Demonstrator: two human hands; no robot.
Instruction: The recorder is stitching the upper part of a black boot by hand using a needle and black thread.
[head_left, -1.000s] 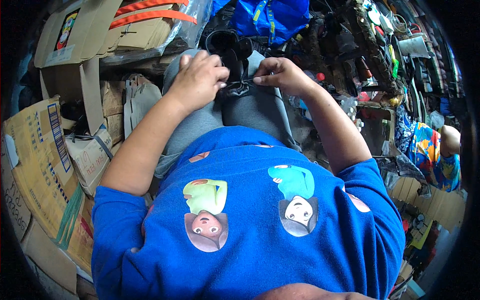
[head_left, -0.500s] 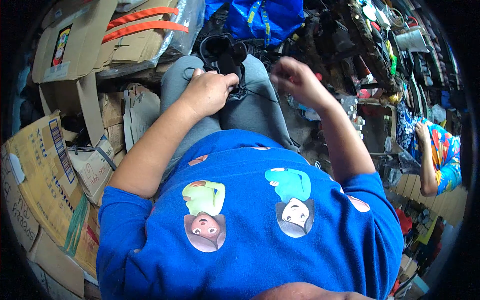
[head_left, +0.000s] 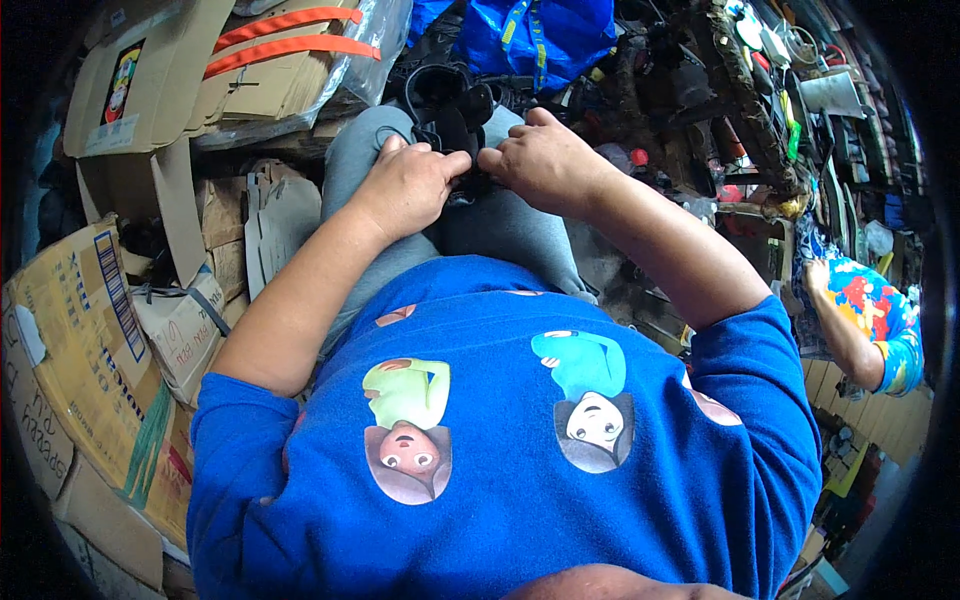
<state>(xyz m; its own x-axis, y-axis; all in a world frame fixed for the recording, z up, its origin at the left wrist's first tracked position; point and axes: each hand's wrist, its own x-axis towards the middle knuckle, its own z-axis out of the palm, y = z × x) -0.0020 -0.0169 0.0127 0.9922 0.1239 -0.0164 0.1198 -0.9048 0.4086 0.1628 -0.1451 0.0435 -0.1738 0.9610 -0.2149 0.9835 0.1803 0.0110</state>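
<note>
A black item that looks like a shoe [head_left: 458, 130] lies across my lap between my grey-trousered knees, its round opening pointing away from me. My left hand [head_left: 412, 180] grips its near left side, thumb and fingers closed together. Opposite it, my right hand [head_left: 540, 165] is pinched close against the near right edge, fingertips almost meeting those of the left. What the right fingertips hold is too small to make out. The near end of the shoe is partly covered by both hands.
Flattened cardboard boxes [head_left: 150, 80] with orange straps stand at the far left, more cartons [head_left: 90, 320] below them. A blue bag [head_left: 540, 40] lies beyond my knees. Cluttered shelves [head_left: 760, 100] fill the right, where another person's patterned sleeve [head_left: 870, 310] shows.
My right hand has come in from the right to the shoe. A thin dark strand stretched across my right thigh earlier no longer shows. The other person's arm has shifted slightly.
</note>
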